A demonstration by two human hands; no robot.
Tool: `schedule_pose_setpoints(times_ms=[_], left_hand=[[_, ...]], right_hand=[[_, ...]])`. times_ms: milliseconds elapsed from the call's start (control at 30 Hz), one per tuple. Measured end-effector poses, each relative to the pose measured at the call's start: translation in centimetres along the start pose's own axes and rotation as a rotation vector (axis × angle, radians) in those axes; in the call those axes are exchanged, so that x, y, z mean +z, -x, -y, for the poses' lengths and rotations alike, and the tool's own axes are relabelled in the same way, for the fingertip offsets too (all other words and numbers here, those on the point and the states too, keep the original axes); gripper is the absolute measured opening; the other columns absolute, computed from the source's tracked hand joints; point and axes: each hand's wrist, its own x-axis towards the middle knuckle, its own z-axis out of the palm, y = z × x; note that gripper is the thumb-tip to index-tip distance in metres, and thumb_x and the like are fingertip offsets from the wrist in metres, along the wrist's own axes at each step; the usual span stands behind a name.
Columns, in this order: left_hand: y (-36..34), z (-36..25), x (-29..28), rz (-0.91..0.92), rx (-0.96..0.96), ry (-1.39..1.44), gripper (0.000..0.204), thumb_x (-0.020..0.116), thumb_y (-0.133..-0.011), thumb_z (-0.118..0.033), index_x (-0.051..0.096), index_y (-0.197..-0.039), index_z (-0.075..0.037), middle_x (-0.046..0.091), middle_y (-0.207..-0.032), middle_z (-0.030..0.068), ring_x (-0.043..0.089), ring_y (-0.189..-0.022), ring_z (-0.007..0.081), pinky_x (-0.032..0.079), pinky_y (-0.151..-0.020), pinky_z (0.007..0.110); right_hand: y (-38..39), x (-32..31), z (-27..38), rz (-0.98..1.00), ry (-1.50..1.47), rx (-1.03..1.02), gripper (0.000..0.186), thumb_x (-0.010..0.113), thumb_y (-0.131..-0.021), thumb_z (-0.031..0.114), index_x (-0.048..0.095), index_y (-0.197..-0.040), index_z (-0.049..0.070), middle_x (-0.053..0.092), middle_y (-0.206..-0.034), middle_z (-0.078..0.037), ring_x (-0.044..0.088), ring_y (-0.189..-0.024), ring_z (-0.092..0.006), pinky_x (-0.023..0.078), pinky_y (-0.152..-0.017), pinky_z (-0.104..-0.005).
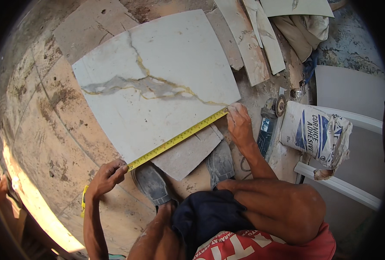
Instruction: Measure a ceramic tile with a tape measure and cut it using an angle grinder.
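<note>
A large white tile [166,56] with grey and gold veining lies in front of me, raised on a rough grey slab [188,151]. Along its near edge stretches a yellow tape measure blade [177,139]. My left hand [108,177] pinches the blade at the tile's near left corner. At the near right corner, my right hand [239,123] has its fingers closed on the other end of the blade, against the tile. A yellow tape case [84,200] shows partly behind my left forearm.
An angle grinder [270,117] lies to the right, beside an opened paper bag of adhesive [310,134]. Cut tile strips [248,43] lie at the far right, near a beige sack [297,34]. White metal profiles [337,184] rest past the bag. My shoes [151,182] stand close to the tile.
</note>
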Motion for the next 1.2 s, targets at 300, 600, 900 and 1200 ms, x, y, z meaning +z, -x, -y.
schedule_pose_setpoints(times_ms=[300,600,900,1200], left_hand=[[0.1,0.1,0.1,0.023,-0.014,0.012,0.029,0.050,-0.091,-0.030,0.051,-0.077,-0.005,0.042,-0.056,-0.0022,0.037,-0.052,0.0083,0.032,-0.049,0.025],[-0.1,1.2,0.3,0.039,-0.001,0.100,0.029,0.050,-0.091,-0.029,0.051,-0.076,-0.005,0.042,-0.057,-0.0025,0.036,-0.052,0.0074,0.031,-0.048,0.024],[-0.5,0.6,0.3,0.054,0.033,0.156,0.026,0.052,-0.091,-0.026,0.051,-0.076,-0.004,0.040,-0.057,-0.0034,0.035,-0.052,0.0067,0.030,-0.047,0.023],[0.4,1.8,0.2,0.031,-0.017,0.158,0.026,0.051,-0.091,-0.026,0.051,-0.077,-0.005,0.041,-0.057,-0.0034,0.035,-0.051,0.0063,0.030,-0.046,0.024]], right_hand=[[0.3,-0.6,0.1,0.038,-0.002,0.031,0.018,0.050,-0.077,-0.002,0.055,-0.094,-0.007,0.052,-0.093,-0.018,0.050,-0.089,-0.0351,0.042,-0.079,-0.0404],[0.2,-0.2,0.0,0.026,-0.003,0.004,0.009,0.051,-0.077,-0.002,0.051,-0.085,-0.006,0.049,-0.088,-0.019,0.049,-0.087,-0.0369,0.042,-0.076,-0.0432],[-0.3,-1.6,0.1,0.023,0.013,0.029,0.015,0.051,-0.077,0.000,0.053,-0.092,-0.005,0.051,-0.092,-0.019,0.049,-0.089,-0.0374,0.041,-0.079,-0.0419],[0.4,0.7,0.4,0.009,-0.067,0.024,0.016,0.051,-0.076,-0.001,0.053,-0.091,-0.006,0.050,-0.092,-0.019,0.049,-0.088,-0.0375,0.042,-0.079,-0.0421]])
